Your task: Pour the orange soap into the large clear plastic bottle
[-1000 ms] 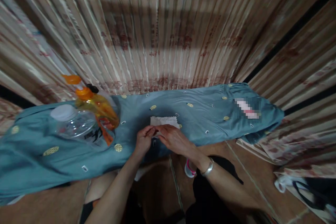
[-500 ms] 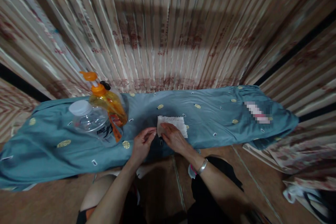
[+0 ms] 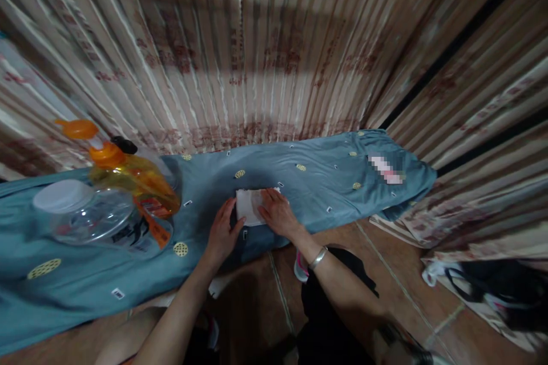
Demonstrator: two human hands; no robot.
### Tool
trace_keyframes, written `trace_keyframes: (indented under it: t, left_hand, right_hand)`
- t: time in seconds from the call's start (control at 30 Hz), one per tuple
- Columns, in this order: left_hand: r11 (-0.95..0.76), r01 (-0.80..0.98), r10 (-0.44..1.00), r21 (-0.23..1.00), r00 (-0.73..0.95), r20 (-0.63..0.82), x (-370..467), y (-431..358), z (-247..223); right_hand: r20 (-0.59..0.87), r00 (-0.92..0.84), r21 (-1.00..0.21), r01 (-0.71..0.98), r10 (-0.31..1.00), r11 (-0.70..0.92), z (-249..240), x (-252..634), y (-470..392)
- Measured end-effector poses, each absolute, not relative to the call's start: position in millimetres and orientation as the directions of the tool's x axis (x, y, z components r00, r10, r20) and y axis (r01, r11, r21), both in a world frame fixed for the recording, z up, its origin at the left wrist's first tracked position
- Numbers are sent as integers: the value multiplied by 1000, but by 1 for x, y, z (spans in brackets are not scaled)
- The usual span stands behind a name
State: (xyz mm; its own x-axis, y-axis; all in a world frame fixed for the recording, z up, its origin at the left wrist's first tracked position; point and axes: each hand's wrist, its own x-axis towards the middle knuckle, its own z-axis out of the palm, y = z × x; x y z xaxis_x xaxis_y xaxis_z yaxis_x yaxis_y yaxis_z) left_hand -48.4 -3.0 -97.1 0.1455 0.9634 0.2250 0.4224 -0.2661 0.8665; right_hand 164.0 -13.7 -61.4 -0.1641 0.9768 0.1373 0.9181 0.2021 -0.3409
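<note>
A small white folded cloth or tissue (image 3: 248,208) lies flat on the blue-green patterned cover (image 3: 261,162), near its front edge. My right hand (image 3: 278,212) rests on the cloth's right part, fingers stretched out and covering that side. At the left edge of the cloth is my left hand (image 3: 223,231), its thumb and fingers apart; the thumb tip touches or nearly touches the cloth's lower left corner. A silver bracelet (image 3: 318,258) circles my right wrist.
On the left stand a clear plastic bottle with a white cap (image 3: 96,217) and an orange pump bottle (image 3: 137,177). A blurred-out item (image 3: 385,170) lies at the far right. Pleated curtains (image 3: 257,68) hang behind; a black bag (image 3: 500,291) sits lower right.
My right hand has moved from the cloth's left part to its right part. My left hand has opened from pinched fingers. The view has shifted, so the bottles appear further left.
</note>
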Motion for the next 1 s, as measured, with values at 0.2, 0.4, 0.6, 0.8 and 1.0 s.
trace_keyframes:
  t: [0.2, 0.4, 0.6, 0.8, 1.0]
  left_hand:
    - [-211, 436, 977, 875, 127, 172, -36, 15, -97]
    - [-199, 473, 980, 858, 117, 163, -38, 25, -98]
    - [-307, 560, 951, 769, 152, 269, -59, 18, -97]
    - [-536, 588, 844, 605, 371, 388, -56, 11, -107]
    - [-576, 653, 817, 491, 458, 350, -48, 3, -126]
  right_hand:
    - [126, -181, -332, 919, 975, 213, -69, 156, -18]
    - [122, -171, -342, 918, 978, 203, -66, 155, -19]
    - [134, -242, -344, 898, 961, 274, -66, 150, -19]
    - [146, -298, -327, 885, 943, 330, -64, 144, -20]
    - [23, -321, -261, 912, 947, 315, -59, 144, -19]
